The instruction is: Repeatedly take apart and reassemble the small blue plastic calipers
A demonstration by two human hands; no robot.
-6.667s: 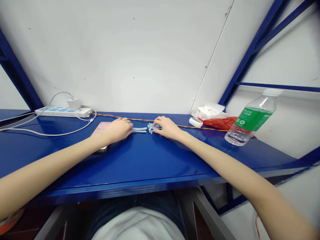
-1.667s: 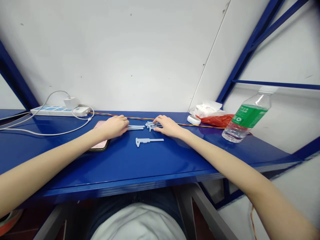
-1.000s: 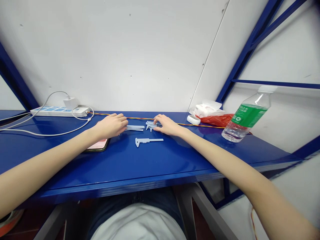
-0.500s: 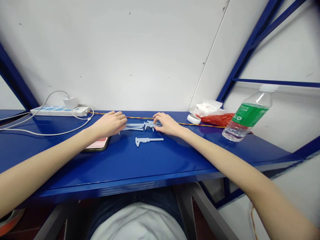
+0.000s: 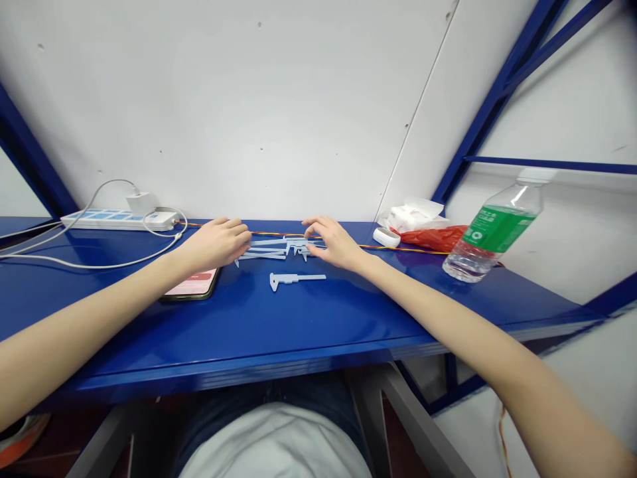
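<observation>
Thin pale-blue plastic caliper parts (image 5: 266, 250) lie in a tight, overlapping row toward the far edge of the blue worktop (image 5: 318, 318), so a light fingertip touch suits them better than a firm press. The right hand (image 5: 332, 242) is open, fingers spread and arched over the jaw end of the row, not visibly gripping. The left hand (image 5: 216, 243) lies palm-down by the row's left end, fingers loosely curled; whether it pinches anything cannot be told. A complete plastic caliper (image 5: 294, 281) lies apart, nearer the person.

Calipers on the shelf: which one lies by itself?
The pale blue plastic caliper nearest the shelf's front edge; the others lie bunched together between the left hand and right hand.
</observation>
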